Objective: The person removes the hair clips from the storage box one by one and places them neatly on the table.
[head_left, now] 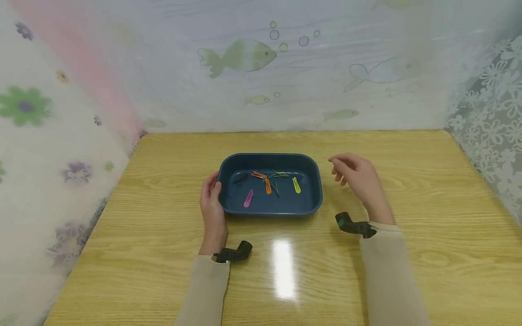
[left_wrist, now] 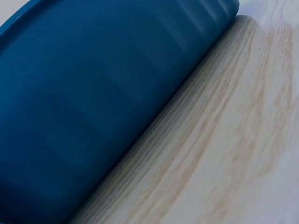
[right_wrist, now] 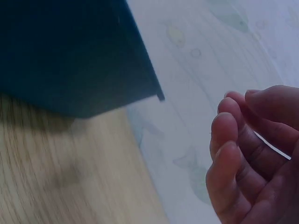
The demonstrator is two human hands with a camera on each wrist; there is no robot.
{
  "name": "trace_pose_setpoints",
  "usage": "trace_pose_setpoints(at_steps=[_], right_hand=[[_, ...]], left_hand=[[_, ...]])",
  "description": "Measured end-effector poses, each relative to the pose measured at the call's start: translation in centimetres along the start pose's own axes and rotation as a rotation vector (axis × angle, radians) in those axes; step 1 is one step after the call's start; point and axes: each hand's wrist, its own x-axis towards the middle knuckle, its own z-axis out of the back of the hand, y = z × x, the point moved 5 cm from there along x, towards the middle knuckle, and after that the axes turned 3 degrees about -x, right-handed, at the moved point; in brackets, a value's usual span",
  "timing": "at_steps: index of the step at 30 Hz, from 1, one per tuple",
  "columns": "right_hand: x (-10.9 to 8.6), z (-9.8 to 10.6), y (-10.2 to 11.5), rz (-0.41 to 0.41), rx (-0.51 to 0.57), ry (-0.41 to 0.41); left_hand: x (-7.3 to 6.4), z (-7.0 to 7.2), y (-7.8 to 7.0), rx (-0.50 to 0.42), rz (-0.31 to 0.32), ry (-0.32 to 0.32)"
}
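Note:
A dark blue plastic bin [head_left: 269, 209] sits on the wooden table, with several snap hair clips spread over its floor. Among them are a pink hair clip [head_left: 248, 198], an orange hair clip [head_left: 268, 186] and a yellow hair clip [head_left: 296, 185]. Green, blue and darker clips lie towards the back and left. My left hand [head_left: 212, 203] holds the bin's left end, thumb at the rim. To the right of the bin, apart from it, my right hand [head_left: 359, 179] is raised with fingers loosely bent; the right wrist view shows nothing held between thumb and fingers [right_wrist: 225, 128].
The wood-grain table [head_left: 142, 235] carries the bin. A wall covering with printed fish [head_left: 248, 54] rises behind its far edge. Flowered cloth [head_left: 77, 172] hangs at the left, and lacy white flowers [head_left: 493, 90] are on the right. Each wrist wears a black camera mount [head_left: 234, 253].

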Motion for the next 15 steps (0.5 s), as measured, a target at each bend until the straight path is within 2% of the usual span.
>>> trace_pose_setpoints(at_steps=[4, 9, 15], right_hand=[[0.0, -0.8, 0.9, 0.04, 0.03, 0.015], [0.5, -1.8, 0.7, 0.084, 0.051, 0.032], [0.8, -3.8, 1.0, 0.135, 0.024, 0.075]], left_hand=[[0.0, 0.1, 0.1, -0.004, 0.009, -0.007], [0.0, 0.1, 0.2, -0.002, 0.011, -0.01], [0.1, 0.0, 0.0, -0.02, 0.014, -0.002]])
